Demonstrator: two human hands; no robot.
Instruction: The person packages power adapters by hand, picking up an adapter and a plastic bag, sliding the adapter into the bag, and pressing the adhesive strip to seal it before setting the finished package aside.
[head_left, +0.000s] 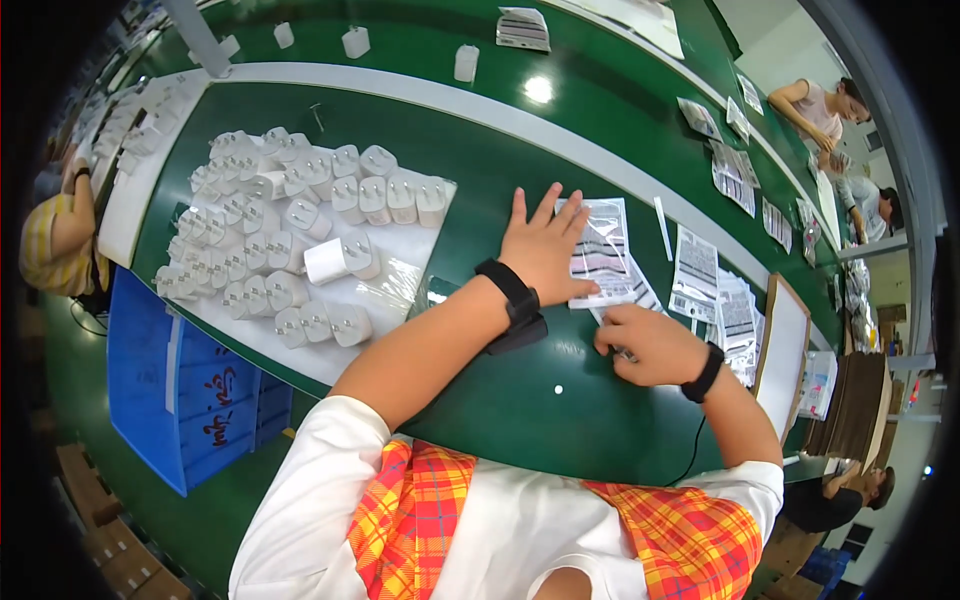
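Note:
My left hand [545, 245] is open, its fingers spread over the left edge of a printed plastic packet [603, 240] on the green table. Just below that packet's lower end, my right hand [652, 345] is closed with curled fingers. A small greyish bit shows under these fingers, too hidden to name. Another printed sheet or packet [645, 287] sticks out between my hands. Left of my left hand, many white plug adapters [300, 215] stand in rows, mostly prongs up, on a white sheet [420, 240].
More printed packets [696, 270] overlap to the right, beside a brown-edged tray [785, 335]. Beyond a pale rail [440, 95], a green belt [590, 70] carries adapters and packets. A blue bin [150, 390] stands at the lower left. Other people sit at left and right.

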